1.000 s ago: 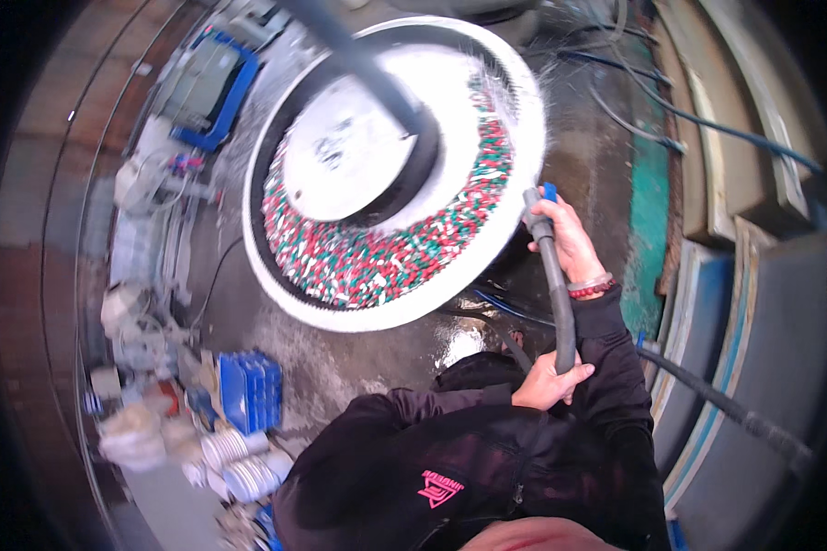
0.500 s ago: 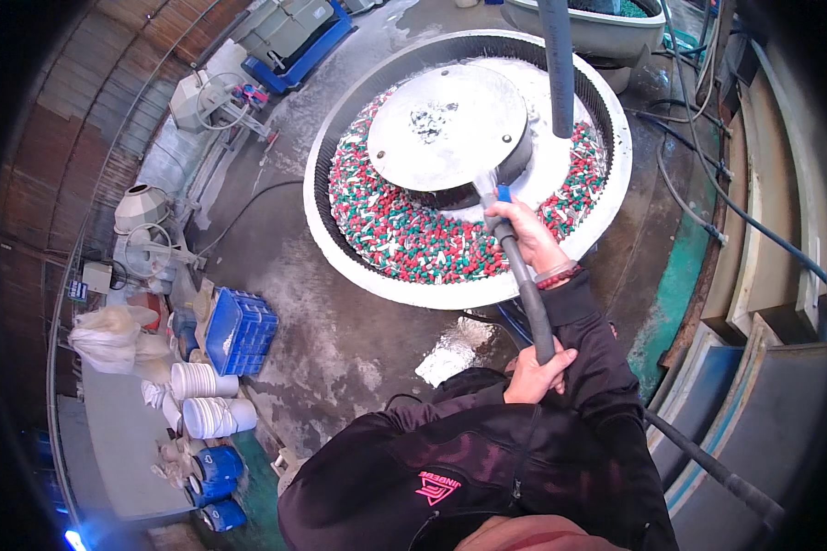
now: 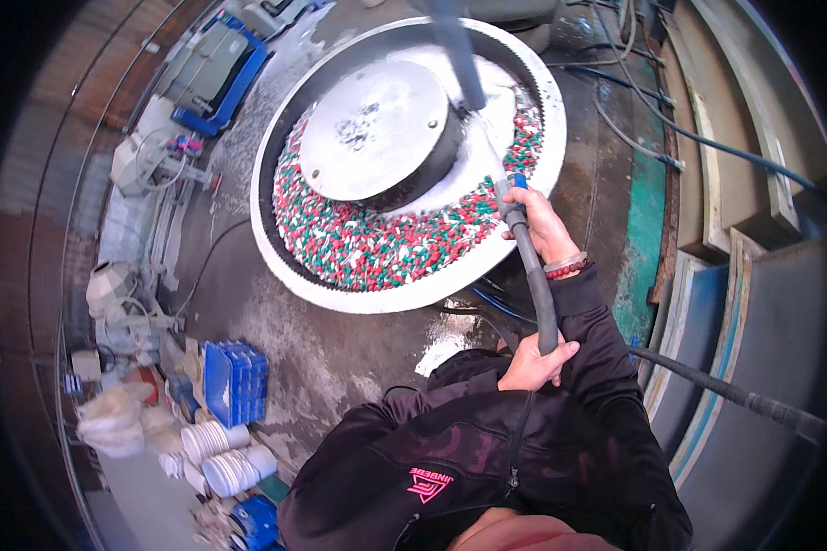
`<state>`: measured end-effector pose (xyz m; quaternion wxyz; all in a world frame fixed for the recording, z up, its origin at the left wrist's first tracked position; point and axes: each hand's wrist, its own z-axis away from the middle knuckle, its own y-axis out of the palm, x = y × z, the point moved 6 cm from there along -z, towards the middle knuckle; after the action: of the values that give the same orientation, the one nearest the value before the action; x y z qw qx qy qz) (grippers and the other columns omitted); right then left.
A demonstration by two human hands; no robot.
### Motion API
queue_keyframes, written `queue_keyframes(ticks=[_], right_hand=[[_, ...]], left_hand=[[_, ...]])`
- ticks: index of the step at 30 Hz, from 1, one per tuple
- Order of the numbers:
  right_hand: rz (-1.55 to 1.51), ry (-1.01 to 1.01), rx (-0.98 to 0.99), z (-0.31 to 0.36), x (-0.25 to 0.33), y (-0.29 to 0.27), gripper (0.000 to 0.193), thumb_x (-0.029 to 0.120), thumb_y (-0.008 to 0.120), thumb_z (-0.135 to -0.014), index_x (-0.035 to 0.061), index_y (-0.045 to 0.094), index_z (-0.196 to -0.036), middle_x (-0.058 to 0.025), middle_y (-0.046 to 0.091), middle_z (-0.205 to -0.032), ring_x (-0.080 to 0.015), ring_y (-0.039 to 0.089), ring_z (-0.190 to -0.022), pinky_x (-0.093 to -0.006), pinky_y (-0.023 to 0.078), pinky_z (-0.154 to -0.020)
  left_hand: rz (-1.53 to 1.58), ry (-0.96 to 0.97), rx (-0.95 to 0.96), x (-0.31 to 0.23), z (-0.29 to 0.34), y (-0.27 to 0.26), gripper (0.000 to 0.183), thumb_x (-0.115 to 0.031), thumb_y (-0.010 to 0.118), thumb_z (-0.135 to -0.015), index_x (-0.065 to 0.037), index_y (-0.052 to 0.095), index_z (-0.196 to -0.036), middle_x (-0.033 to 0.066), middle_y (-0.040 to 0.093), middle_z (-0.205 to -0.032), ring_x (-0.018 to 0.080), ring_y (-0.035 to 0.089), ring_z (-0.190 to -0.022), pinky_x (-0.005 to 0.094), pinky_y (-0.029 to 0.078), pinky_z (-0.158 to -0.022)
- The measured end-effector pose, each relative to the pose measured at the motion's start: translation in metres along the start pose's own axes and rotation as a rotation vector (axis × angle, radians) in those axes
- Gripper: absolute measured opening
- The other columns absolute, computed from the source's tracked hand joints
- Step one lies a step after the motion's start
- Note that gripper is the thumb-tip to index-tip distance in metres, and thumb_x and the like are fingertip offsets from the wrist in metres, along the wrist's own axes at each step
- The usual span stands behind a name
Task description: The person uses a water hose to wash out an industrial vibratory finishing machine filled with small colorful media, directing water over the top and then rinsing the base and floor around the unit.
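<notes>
Both my hands are closed round a dark grey hose [image 3: 539, 289]. My left hand [image 3: 531, 364] grips its lower stretch close to my jacket. Farther up, my right hand [image 3: 544, 225], with a red bead bracelet at the wrist, holds it just behind a metal valve [image 3: 505, 195] with a blue lever [image 3: 520, 181]. A pale jet of water leaves the valve's end into a round white-rimmed tub [image 3: 347, 300]. Small red, green and white pieces [image 3: 358, 243] fill its ring-shaped channel, with white foam [image 3: 492, 124] at the right. A round metal lid [image 3: 377, 129] covers the middle.
A grey upright pipe [image 3: 464, 64] reaches down over the tub. The hose's tail [image 3: 726, 390] runs off right, beside long beige troughs [image 3: 708, 165]. To the left are a blue crate [image 3: 234, 381], white buckets [image 3: 239, 470] and pale machines [image 3: 115, 294]. Cables [image 3: 501, 308] lie beneath the tub.
The view has turned right, so the tub sits farther left. The jet has moved from the lid's near edge to the foam at its right. Both hands keep their hold on the hose.
</notes>
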<state>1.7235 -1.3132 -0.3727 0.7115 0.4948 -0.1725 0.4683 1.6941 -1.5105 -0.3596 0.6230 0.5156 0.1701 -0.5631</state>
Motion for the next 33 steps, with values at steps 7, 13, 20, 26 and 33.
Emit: queue_keyframes(ticks=[7,13,20,26,33], right_hand=[[-0.002,-0.219,-0.042,0.036,0.048,-0.058,0.035,0.020,0.053,-0.072,0.0042,0.045,-0.103,-0.0044,0.049,-0.079,-0.0119,0.052,-0.072,-0.0264,0.047,-0.043],[-0.132,-0.180,-0.194,0.024,0.044,-0.160,0.054,0.020,0.054,-0.073,0.0030,0.038,-0.121,-0.0073,0.049,-0.090,-0.0148,0.053,-0.076,-0.0268,0.048,-0.043],[-0.118,0.116,-0.395,-0.018,-0.031,-0.314,0.085,0.065,0.047,-0.075,0.0151,0.021,-0.138,-0.0056,0.010,-0.145,-0.0330,0.018,-0.129,-0.0631,0.026,-0.090],[0.908,0.565,-0.745,0.026,-0.145,-0.462,0.083,0.045,0.057,-0.073,-0.0033,0.025,-0.132,-0.0275,0.038,-0.128,-0.0394,0.036,-0.120,-0.0415,0.028,-0.100],[1.062,1.040,-0.536,0.043,-0.165,-0.450,0.109,0.040,0.075,-0.062,0.0131,0.003,-0.139,-0.0222,0.032,-0.129,-0.0408,0.034,-0.118,-0.0504,0.034,-0.094]], left_hand=[[-0.107,-0.179,0.284,0.027,-0.018,0.037,0.025,-0.021,0.060,-0.085,-0.005,0.046,-0.071,-0.0022,0.040,-0.049,0.0070,0.039,-0.043,0.0231,0.036,-0.044],[-0.132,-0.382,0.348,0.062,-0.058,0.073,0.026,-0.023,0.056,-0.088,-0.005,0.046,-0.071,-0.0026,0.039,-0.050,0.0066,0.040,-0.044,0.0233,0.037,-0.046],[-0.161,-0.335,0.099,0.106,-0.185,0.081,0.022,-0.025,0.055,-0.088,-0.005,0.046,-0.085,-0.0011,0.044,-0.052,0.0075,0.043,-0.041,0.0207,0.034,-0.039],[-0.123,-0.318,-0.170,0.143,-0.349,0.063,0.025,-0.027,0.057,-0.086,-0.007,0.044,-0.080,-0.0020,0.038,-0.048,0.0075,0.036,-0.037,0.0231,0.031,-0.035],[-0.085,-0.140,-0.482,0.141,-0.506,0.038,0.032,-0.027,0.059,-0.085,-0.011,0.036,-0.072,-0.0030,0.033,-0.049,0.0092,0.034,-0.038,0.0258,0.032,-0.038]])
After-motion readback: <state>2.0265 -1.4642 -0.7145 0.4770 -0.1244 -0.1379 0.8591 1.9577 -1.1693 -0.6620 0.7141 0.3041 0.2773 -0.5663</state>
